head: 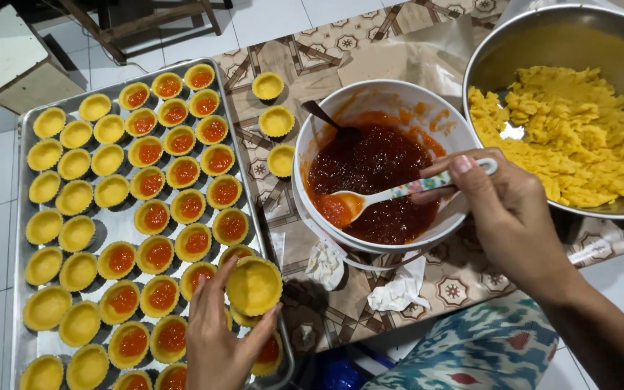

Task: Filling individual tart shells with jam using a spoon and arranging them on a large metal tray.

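My left hand [214, 336] holds an unfilled yellow tart shell [253, 285] by its rim, just above the right edge of a metal baking tray [120, 227]. My right hand [510, 217] grips a white speckled spoon [391, 193] whose bowl carries red jam over a white bowl [305, 155] of red jam. A second dark spoon [323, 117] rests in the jam. On the tray, several shells in the right columns are filled with jam, while the left columns are plain.
A large steel bowl [543, 40] of crumbly yellow dough sits at the top right. Three empty shells [276, 120] lie on the patterned mat beside the tray. Crumpled tissues [399, 292] lie below the jam bowl. A wooden stool [5, 54] stands at the top left.
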